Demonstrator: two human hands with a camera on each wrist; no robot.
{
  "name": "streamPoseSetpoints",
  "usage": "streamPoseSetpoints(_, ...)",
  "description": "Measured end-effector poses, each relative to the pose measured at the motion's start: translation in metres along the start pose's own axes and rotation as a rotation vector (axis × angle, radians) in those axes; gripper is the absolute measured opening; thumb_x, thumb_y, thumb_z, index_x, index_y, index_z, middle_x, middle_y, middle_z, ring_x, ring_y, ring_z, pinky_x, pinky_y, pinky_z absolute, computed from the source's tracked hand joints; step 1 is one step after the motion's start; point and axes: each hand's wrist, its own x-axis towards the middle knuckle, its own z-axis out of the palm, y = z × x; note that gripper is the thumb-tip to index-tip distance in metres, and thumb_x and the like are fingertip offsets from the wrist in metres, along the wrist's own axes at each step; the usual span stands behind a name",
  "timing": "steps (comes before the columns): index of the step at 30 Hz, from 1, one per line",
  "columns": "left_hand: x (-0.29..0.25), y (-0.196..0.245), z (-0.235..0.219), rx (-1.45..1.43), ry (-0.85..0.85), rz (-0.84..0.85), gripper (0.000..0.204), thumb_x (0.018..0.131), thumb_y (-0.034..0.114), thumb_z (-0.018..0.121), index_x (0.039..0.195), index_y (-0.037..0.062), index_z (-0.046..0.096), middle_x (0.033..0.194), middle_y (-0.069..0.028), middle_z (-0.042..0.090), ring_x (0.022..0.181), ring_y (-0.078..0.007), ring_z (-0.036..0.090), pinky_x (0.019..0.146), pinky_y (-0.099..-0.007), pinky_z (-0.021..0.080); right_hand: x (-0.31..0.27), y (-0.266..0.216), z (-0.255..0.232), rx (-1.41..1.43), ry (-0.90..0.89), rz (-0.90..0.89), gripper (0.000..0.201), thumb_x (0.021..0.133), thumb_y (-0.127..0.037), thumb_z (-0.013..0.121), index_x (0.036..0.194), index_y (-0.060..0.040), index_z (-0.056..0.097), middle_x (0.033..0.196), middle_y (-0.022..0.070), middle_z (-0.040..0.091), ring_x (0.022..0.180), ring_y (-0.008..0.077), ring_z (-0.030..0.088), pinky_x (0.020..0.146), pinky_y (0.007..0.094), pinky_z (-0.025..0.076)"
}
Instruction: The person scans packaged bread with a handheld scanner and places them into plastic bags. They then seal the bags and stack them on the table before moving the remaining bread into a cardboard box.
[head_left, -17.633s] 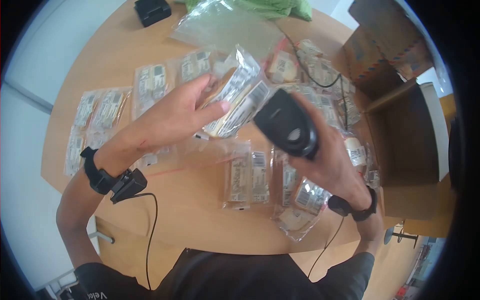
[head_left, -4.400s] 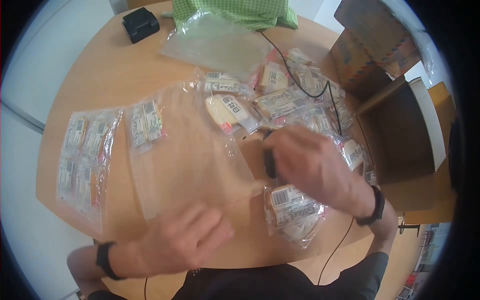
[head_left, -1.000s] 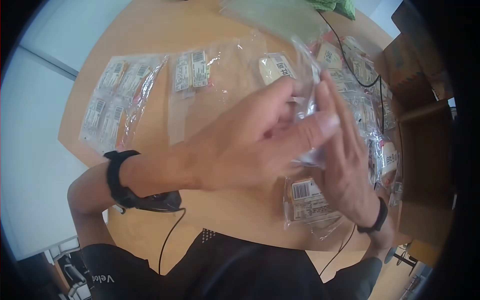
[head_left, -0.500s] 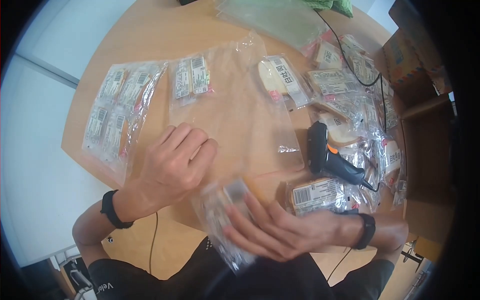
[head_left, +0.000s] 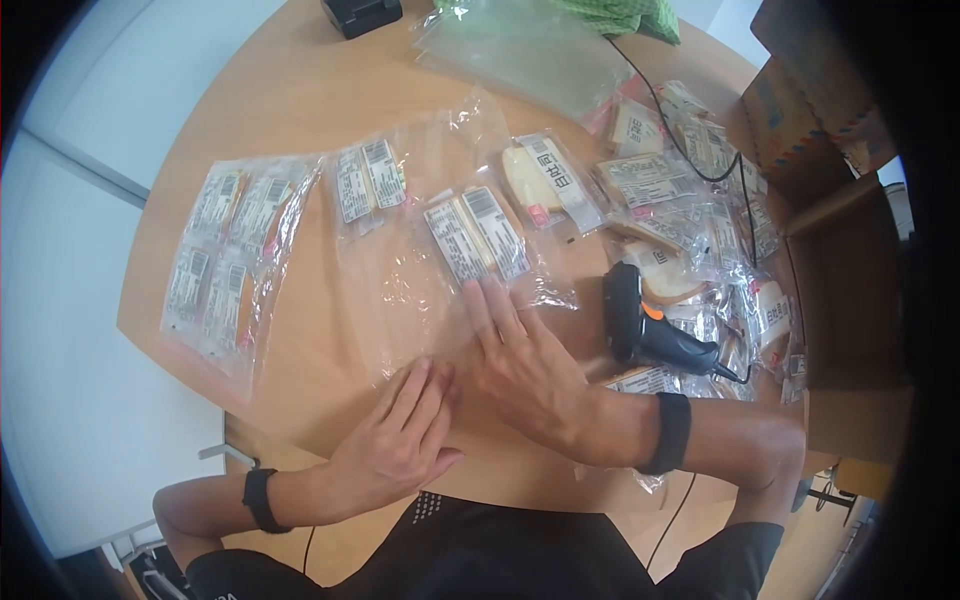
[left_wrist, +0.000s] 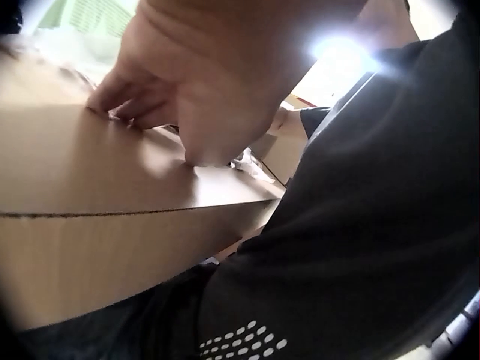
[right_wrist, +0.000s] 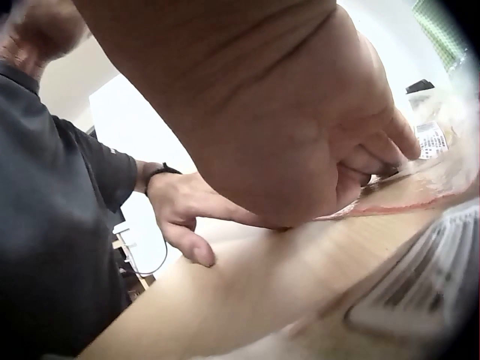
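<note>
In the head view the right hand [head_left: 530, 370] has its fingertips at the lower edge of a labelled bread packet [head_left: 478, 236], which lies on a large clear bag [head_left: 385, 300]. The left hand [head_left: 405, 435] rests with extended fingers at the bag's near edge, close beside the right. In the left wrist view the left hand [left_wrist: 202, 90] touches the wooden tabletop. The right wrist view has the right hand [right_wrist: 300, 135] near the bag's red-lined edge [right_wrist: 397, 208]. Another packet [head_left: 370, 182] lies on the bag's upper left, and one with a white loaf slice [head_left: 550, 182] at its right.
At the left lies a bag of several packets [head_left: 228, 255]. A black scanner [head_left: 655, 325] with a cable lies right of the hands, by a heap of packets [head_left: 650, 185]. Farther right is an open cardboard box [head_left: 845, 290]; clear bags [head_left: 520, 60] and green cloth lie at the back.
The packet that the right hand held near the body now lies on the large bag. The right hand has moved up and left the packet flat; the left hand has moved down and right, fingers extended.
</note>
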Motion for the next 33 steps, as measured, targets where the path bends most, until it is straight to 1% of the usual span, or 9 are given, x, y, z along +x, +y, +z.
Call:
streamPoseSetpoints(7, -0.007, 0.001, -0.001, 0.079, -0.057, 0.000, 0.072, 0.093, 0.047, 0.072, 0.138, -0.0087, 0.059, 0.144, -0.0286, 0.057, 0.141, -0.0456, 0.050, 0.117, -0.0551, 0.043, 0.013, -0.019, 0.000, 0.128, -0.134, 0.095, 0.051, 0.094, -0.027, 0.061, 0.131, 0.0064, 0.070, 0.152, 0.0339, 0.050, 0.142, 0.0500, 0.048, 0.117, 0.0610, 0.040)
streamPoseSetpoints(9, -0.006, 0.001, -0.003, 0.079, -0.047, -0.005, 0.072, 0.094, 0.047, 0.072, 0.138, -0.0083, 0.060, 0.143, -0.0281, 0.058, 0.140, -0.0454, 0.051, 0.115, -0.0552, 0.044, 0.010, -0.007, -0.004, -0.064, 0.100, 0.008, 0.056, 0.094, -0.028, 0.062, 0.138, 0.0065, 0.065, 0.155, 0.0344, 0.047, 0.140, 0.0520, 0.048, 0.112, 0.0611, 0.045)
streamPoseSetpoints(13, -0.005, 0.000, -0.003, 0.078, -0.034, 0.001, 0.072, 0.093, 0.048, 0.072, 0.138, -0.0072, 0.060, 0.142, -0.0271, 0.058, 0.137, -0.0450, 0.053, 0.114, -0.0555, 0.045, 0.023, 0.008, 0.008, 0.110, 0.209, 0.091, 0.061, 0.094, -0.028, 0.062, 0.143, 0.0086, 0.060, 0.157, 0.0344, 0.043, 0.140, 0.0546, 0.046, 0.102, 0.0577, 0.054)
streamPoseSetpoints(15, -0.007, -0.001, -0.005, 0.076, -0.042, 0.001, 0.072, 0.093, 0.048, 0.072, 0.138, -0.0074, 0.059, 0.142, -0.0270, 0.058, 0.137, -0.0450, 0.053, 0.113, -0.0555, 0.045, 0.026, 0.003, 0.001, -0.003, -0.114, 0.124, 0.064, 0.095, -0.028, 0.064, 0.146, 0.0089, 0.057, 0.154, 0.0348, 0.048, 0.134, 0.0566, 0.052, 0.088, 0.0519, 0.061)
streamPoseSetpoints(22, -0.007, -0.002, -0.009, 0.078, -0.062, 0.019, 0.073, 0.093, 0.046, 0.072, 0.140, -0.0083, 0.058, 0.140, -0.0278, 0.059, 0.133, -0.0455, 0.055, 0.111, -0.0547, 0.047, 0.047, -0.005, 0.009, -0.377, -0.078, 0.127, 0.058, 0.095, -0.023, 0.062, 0.144, 0.0090, 0.059, 0.141, 0.0352, 0.061, 0.112, 0.0544, 0.067, 0.072, 0.0446, 0.063)
streamPoseSetpoints(25, -0.006, -0.003, -0.011, 0.086, -0.073, 0.032, 0.074, 0.093, 0.047, 0.072, 0.139, -0.0087, 0.058, 0.138, -0.0284, 0.059, 0.132, -0.0459, 0.055, 0.109, -0.0531, 0.049, 0.064, -0.001, 0.017, -0.595, 0.072, 0.309, 0.055, 0.094, -0.023, 0.061, 0.139, 0.0097, 0.062, 0.139, 0.0332, 0.063, 0.115, 0.0517, 0.067, 0.081, 0.0491, 0.061)
streamPoseSetpoints(28, -0.007, -0.005, -0.015, 0.119, -0.109, 0.027, 0.074, 0.093, 0.048, 0.072, 0.138, -0.0089, 0.058, 0.137, -0.0292, 0.059, 0.131, -0.0460, 0.055, 0.106, -0.0515, 0.051, 0.050, -0.018, 0.004, -0.398, -0.072, 0.122, 0.053, 0.094, -0.023, 0.060, 0.135, 0.0095, 0.065, 0.136, 0.0300, 0.066, 0.114, 0.0484, 0.068, 0.094, 0.0560, 0.056)
streamPoseSetpoints(31, -0.006, -0.006, -0.017, 0.139, -0.126, 0.039, 0.072, 0.095, 0.048, 0.070, 0.138, -0.0084, 0.059, 0.136, -0.0301, 0.059, 0.130, -0.0457, 0.056, 0.103, -0.0498, 0.053, 0.046, -0.017, 0.006, -0.428, -0.043, 0.204, 0.054, 0.095, -0.023, 0.059, 0.139, 0.0075, 0.063, 0.132, 0.0284, 0.068, 0.109, 0.0464, 0.068, 0.102, 0.0598, 0.050)
streamPoseSetpoints(33, -0.005, -0.007, -0.018, 0.152, -0.125, 0.044, 0.070, 0.096, 0.047, 0.069, 0.137, -0.0086, 0.059, 0.135, -0.0303, 0.060, 0.129, -0.0456, 0.056, 0.103, -0.0489, 0.053, 0.043, 0.009, 0.005, -0.358, 0.154, 0.126, 0.053, 0.096, -0.022, 0.058, 0.142, 0.0054, 0.061, 0.130, 0.0282, 0.069, 0.106, 0.0444, 0.068, 0.098, 0.0581, 0.052)
